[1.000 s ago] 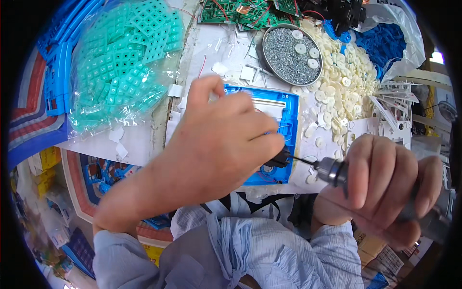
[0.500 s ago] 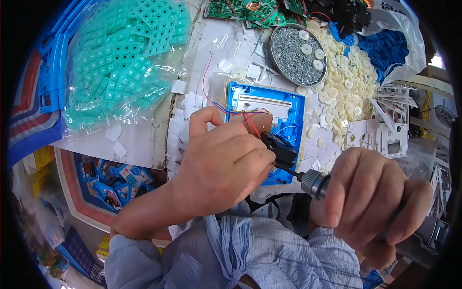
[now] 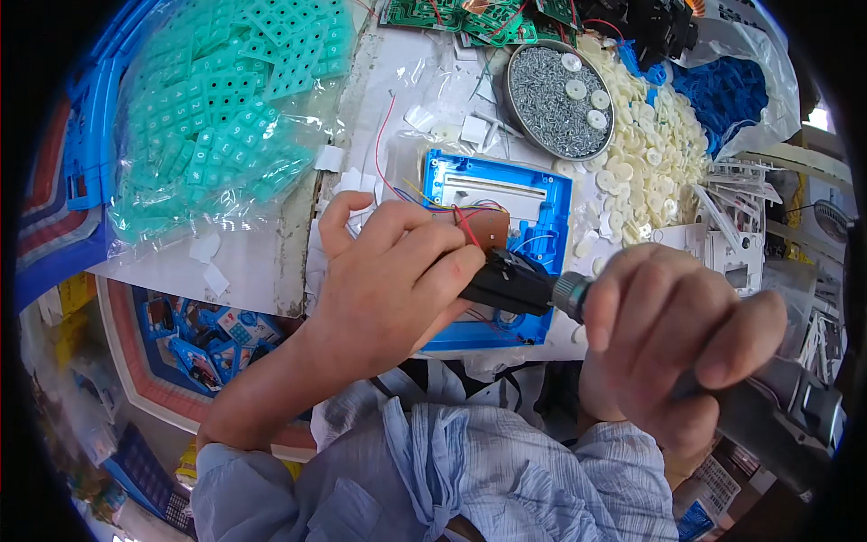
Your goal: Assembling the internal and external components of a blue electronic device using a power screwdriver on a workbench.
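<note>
The left hand (image 3: 388,280) lay palm-down over the near left part of a blue plastic housing (image 3: 501,248), its fingers curled and pinching a small black component (image 3: 510,285) at the fingertips; the thumb stood apart on the left, resting on the white work surface (image 3: 244,266). The right hand (image 3: 673,339) was clenched around the grey body of an electric screwdriver (image 3: 768,420), whose knurled metal collar (image 3: 569,295) emerged from the fist and pointed left toward the black component, touching or very nearly touching it. The driver's tip was hidden behind that component, so contact with any screw could not be confirmed. The blue housing lay open side up on the white work surface, directly ahead of the person, with a small brown circuit board (image 3: 483,228) seated inside it and red, yellow and blue wires (image 3: 424,194) trailing out to the left. Beyond the housing stood a round metal tray of screws (image 3: 555,90), with a heap of cream-coloured plastic discs (image 3: 655,149) just beside it on the right. A clear bag of teal keypad pieces (image 3: 226,108) lay well to the left. Green circuit boards (image 3: 433,14) sat at the far edge, and white plastic frames (image 3: 736,226) lay to the right of the housing.
</note>
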A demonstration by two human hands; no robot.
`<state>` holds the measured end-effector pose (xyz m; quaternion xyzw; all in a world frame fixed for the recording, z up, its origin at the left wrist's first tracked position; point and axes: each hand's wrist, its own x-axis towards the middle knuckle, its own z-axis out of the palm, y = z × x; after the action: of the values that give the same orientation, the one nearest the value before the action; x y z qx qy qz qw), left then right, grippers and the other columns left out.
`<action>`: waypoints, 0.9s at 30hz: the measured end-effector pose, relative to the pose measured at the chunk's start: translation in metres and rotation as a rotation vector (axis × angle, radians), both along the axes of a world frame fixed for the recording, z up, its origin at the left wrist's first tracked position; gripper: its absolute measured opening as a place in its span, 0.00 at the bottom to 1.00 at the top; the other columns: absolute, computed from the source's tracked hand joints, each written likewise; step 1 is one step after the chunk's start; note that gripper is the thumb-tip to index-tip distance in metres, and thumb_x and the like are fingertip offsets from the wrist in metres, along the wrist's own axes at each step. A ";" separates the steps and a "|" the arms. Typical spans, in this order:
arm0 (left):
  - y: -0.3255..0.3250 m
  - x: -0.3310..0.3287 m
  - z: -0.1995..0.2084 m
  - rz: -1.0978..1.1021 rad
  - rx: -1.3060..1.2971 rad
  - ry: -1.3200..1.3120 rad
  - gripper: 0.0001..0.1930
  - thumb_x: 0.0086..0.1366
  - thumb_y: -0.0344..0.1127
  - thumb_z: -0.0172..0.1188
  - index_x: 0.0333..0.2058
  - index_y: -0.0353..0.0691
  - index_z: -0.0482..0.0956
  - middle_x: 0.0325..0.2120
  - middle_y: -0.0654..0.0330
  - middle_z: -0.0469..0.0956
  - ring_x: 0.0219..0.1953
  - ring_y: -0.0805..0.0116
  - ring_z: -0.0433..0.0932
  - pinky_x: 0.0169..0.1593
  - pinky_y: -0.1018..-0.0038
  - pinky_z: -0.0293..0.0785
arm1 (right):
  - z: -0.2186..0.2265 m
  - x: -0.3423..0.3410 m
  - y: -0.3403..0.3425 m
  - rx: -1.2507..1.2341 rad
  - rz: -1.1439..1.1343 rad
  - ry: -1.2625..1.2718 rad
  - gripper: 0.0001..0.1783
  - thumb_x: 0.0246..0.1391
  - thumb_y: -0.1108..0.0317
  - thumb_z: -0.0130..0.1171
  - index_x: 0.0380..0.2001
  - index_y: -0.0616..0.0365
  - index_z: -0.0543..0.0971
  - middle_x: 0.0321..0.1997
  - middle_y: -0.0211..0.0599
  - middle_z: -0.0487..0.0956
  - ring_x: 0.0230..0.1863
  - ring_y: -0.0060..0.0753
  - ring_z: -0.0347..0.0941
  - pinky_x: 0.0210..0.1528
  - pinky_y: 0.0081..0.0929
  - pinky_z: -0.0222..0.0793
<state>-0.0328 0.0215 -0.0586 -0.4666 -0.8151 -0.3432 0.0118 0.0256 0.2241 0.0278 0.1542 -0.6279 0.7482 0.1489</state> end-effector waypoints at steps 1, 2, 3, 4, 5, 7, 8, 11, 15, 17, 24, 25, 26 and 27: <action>-0.001 0.003 -0.004 0.010 0.008 0.024 0.26 0.48 0.50 0.73 0.46 0.51 0.80 0.41 0.71 0.79 0.46 0.65 0.74 0.58 0.50 0.53 | -0.001 -0.001 0.001 0.029 0.008 -0.008 0.17 0.58 0.58 0.71 0.36 0.44 0.70 0.20 0.20 0.75 0.17 0.17 0.68 0.27 0.22 0.72; -0.001 0.005 -0.007 0.021 0.016 0.048 0.26 0.48 0.51 0.73 0.46 0.50 0.81 0.41 0.71 0.79 0.45 0.65 0.74 0.58 0.50 0.53 | -0.002 -0.002 0.001 0.057 0.013 -0.017 0.17 0.58 0.58 0.70 0.37 0.44 0.69 0.21 0.20 0.74 0.17 0.19 0.68 0.27 0.22 0.71; 0.000 0.007 -0.006 0.029 0.031 0.036 0.26 0.46 0.49 0.74 0.44 0.50 0.81 0.40 0.71 0.79 0.45 0.66 0.75 0.58 0.51 0.53 | -0.003 -0.003 0.002 0.072 0.035 -0.016 0.17 0.58 0.58 0.71 0.37 0.44 0.69 0.21 0.20 0.74 0.17 0.19 0.68 0.26 0.23 0.71; 0.001 0.008 -0.004 0.037 0.045 0.023 0.25 0.43 0.47 0.75 0.42 0.49 0.81 0.40 0.71 0.78 0.44 0.68 0.75 0.58 0.52 0.53 | -0.003 -0.003 0.002 0.082 0.048 -0.017 0.18 0.58 0.58 0.71 0.37 0.44 0.69 0.20 0.20 0.74 0.17 0.19 0.69 0.26 0.23 0.71; 0.002 0.008 -0.004 0.044 0.060 0.010 0.25 0.41 0.44 0.76 0.41 0.48 0.81 0.39 0.71 0.77 0.44 0.69 0.76 0.58 0.52 0.53 | -0.003 -0.004 0.002 0.092 0.062 -0.019 0.18 0.58 0.58 0.71 0.37 0.44 0.69 0.20 0.21 0.74 0.18 0.19 0.69 0.25 0.24 0.71; 0.000 0.009 -0.006 0.049 0.064 0.011 0.25 0.40 0.44 0.76 0.40 0.48 0.81 0.39 0.71 0.77 0.44 0.70 0.76 0.58 0.53 0.54 | -0.005 -0.006 -0.001 0.099 0.076 -0.021 0.18 0.58 0.58 0.71 0.37 0.44 0.68 0.20 0.21 0.74 0.18 0.20 0.69 0.24 0.25 0.70; 0.000 0.009 -0.007 0.052 0.066 0.012 0.25 0.40 0.44 0.76 0.40 0.48 0.81 0.39 0.71 0.77 0.44 0.70 0.76 0.58 0.53 0.54 | -0.006 -0.007 -0.002 0.102 0.081 -0.020 0.18 0.59 0.58 0.70 0.37 0.44 0.68 0.20 0.21 0.74 0.17 0.20 0.69 0.24 0.25 0.70; 0.000 0.007 -0.004 0.031 0.067 -0.003 0.24 0.42 0.45 0.75 0.41 0.47 0.81 0.39 0.71 0.78 0.44 0.70 0.75 0.58 0.52 0.54 | -0.008 -0.007 -0.006 0.111 0.054 -0.018 0.18 0.59 0.57 0.70 0.36 0.44 0.68 0.20 0.21 0.74 0.17 0.21 0.69 0.24 0.26 0.71; 0.000 0.008 -0.007 0.028 0.089 -0.005 0.23 0.45 0.45 0.74 0.41 0.46 0.82 0.39 0.70 0.78 0.44 0.70 0.75 0.58 0.52 0.54 | -0.009 -0.007 -0.009 0.122 0.044 -0.015 0.18 0.59 0.57 0.70 0.36 0.45 0.67 0.20 0.21 0.73 0.17 0.21 0.70 0.25 0.27 0.72; -0.001 0.008 -0.008 0.025 0.098 -0.001 0.22 0.47 0.45 0.73 0.41 0.45 0.82 0.38 0.70 0.78 0.44 0.70 0.75 0.58 0.52 0.53 | -0.009 -0.009 -0.009 0.138 0.068 -0.008 0.19 0.60 0.57 0.70 0.36 0.45 0.67 0.20 0.22 0.73 0.18 0.21 0.70 0.25 0.27 0.72; 0.002 0.009 -0.009 0.037 0.133 0.012 0.17 0.50 0.43 0.70 0.38 0.44 0.82 0.36 0.70 0.78 0.42 0.72 0.75 0.59 0.52 0.53 | -0.006 -0.015 -0.007 0.230 0.146 0.006 0.19 0.60 0.59 0.70 0.37 0.48 0.66 0.22 0.25 0.74 0.18 0.22 0.71 0.24 0.28 0.74; 0.002 0.009 -0.008 0.038 0.133 0.017 0.16 0.51 0.42 0.70 0.38 0.44 0.82 0.35 0.70 0.78 0.42 0.72 0.75 0.59 0.51 0.53 | -0.005 -0.017 -0.005 0.253 0.174 0.006 0.19 0.60 0.59 0.70 0.37 0.49 0.66 0.22 0.25 0.74 0.19 0.22 0.71 0.24 0.28 0.74; 0.002 0.009 -0.008 0.039 0.134 0.023 0.15 0.51 0.41 0.69 0.37 0.44 0.82 0.35 0.70 0.78 0.41 0.72 0.75 0.59 0.51 0.53 | -0.003 -0.019 -0.004 0.275 0.201 0.007 0.19 0.60 0.60 0.70 0.37 0.49 0.66 0.22 0.26 0.74 0.19 0.22 0.71 0.24 0.28 0.74; 0.003 0.010 -0.008 0.044 0.134 0.039 0.14 0.52 0.40 0.69 0.37 0.44 0.82 0.34 0.70 0.77 0.41 0.72 0.75 0.59 0.51 0.53 | -0.001 -0.022 -0.003 0.300 0.237 0.015 0.19 0.60 0.61 0.70 0.37 0.50 0.66 0.22 0.26 0.75 0.19 0.23 0.71 0.23 0.28 0.74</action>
<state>-0.0231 0.0245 -0.0664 -0.4534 -0.7999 -0.3875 0.0666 0.0039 0.2214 0.0263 0.2529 -0.7089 0.6572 0.0398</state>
